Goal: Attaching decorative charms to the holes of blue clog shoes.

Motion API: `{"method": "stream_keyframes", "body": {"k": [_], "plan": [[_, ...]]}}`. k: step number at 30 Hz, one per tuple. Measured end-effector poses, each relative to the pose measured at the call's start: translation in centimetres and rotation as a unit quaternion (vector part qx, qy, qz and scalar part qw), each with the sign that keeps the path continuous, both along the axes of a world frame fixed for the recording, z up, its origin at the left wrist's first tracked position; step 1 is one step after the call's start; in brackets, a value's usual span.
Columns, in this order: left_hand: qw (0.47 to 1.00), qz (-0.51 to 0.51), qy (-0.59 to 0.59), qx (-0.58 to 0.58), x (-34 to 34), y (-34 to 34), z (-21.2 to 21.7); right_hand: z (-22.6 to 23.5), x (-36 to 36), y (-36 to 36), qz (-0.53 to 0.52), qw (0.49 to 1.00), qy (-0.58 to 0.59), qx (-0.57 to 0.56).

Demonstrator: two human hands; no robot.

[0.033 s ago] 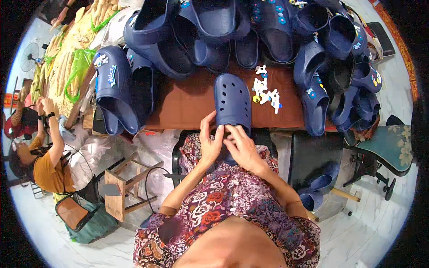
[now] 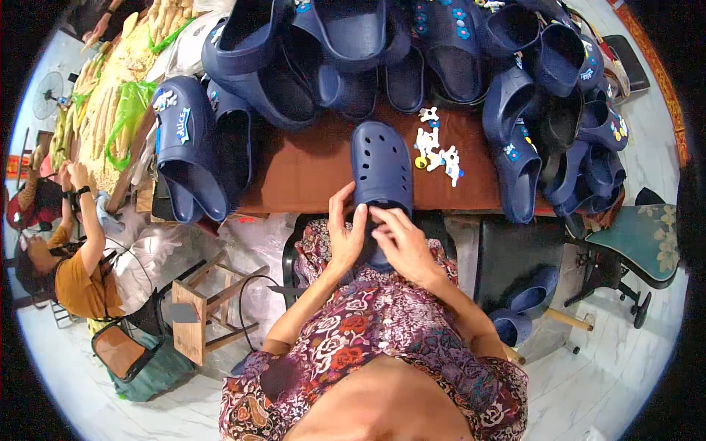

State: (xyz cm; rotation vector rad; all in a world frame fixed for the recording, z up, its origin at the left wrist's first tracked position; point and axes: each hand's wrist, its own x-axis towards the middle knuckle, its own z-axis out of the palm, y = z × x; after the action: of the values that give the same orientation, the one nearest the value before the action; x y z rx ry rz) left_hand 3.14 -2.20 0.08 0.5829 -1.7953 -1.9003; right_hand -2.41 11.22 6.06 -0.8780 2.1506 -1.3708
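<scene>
**Q:** What are you holding, and what is it like?

**A:** A navy foam clog point(image 2: 381, 165), smooth and rounded, its toe dotted with round holes. It lies sole-down at the near edge of the counter point(image 2: 309, 173), heel toward me.

**Q:** How are your hands placed?

**A:** My left hand point(image 2: 346, 239) is upright at the clog's heel, its fingers point(image 2: 358, 219) pressed on the left rim. My right hand point(image 2: 401, 242) curls in from the right, fingertips pinching the heel strap. Both are grasping the clog, forearms bent in from my patterned sleeves.

**Q:** What surrounds it?

**A:** Small white rubbery charms point(image 2: 435, 151) lie just right of the clog on the brown, smooth counter. Heaps of matching navy clogs point(image 2: 346, 51) crowd the far side and both ends. To my left another person point(image 2: 70, 257) in a mustard top sits by a wooden stool point(image 2: 198, 309). The floor point(image 2: 610, 353) is pale marbled tile.
</scene>
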Motion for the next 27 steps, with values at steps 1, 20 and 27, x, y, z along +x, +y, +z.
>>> {"method": "stream_keyframes", "body": {"k": [1, 20, 27], "plan": [[1.0, 0.007, -0.016, -0.023, 0.0, 0.0, 0.0, 0.4, -0.3, 1.2, -0.005, 1.0, 0.024, 0.006], [0.957, 0.024, 0.029, -0.288, 1.8, -0.6, 5.1, -4.2, -0.2, 0.8, -0.148, 0.988, -0.026, 0.019], [0.994, -0.094, 0.058, -0.009, 2.0, 1.2, 3.2, -4.0, -5.5, 5.3, -0.25, 0.968, 0.002, -0.015]]}}
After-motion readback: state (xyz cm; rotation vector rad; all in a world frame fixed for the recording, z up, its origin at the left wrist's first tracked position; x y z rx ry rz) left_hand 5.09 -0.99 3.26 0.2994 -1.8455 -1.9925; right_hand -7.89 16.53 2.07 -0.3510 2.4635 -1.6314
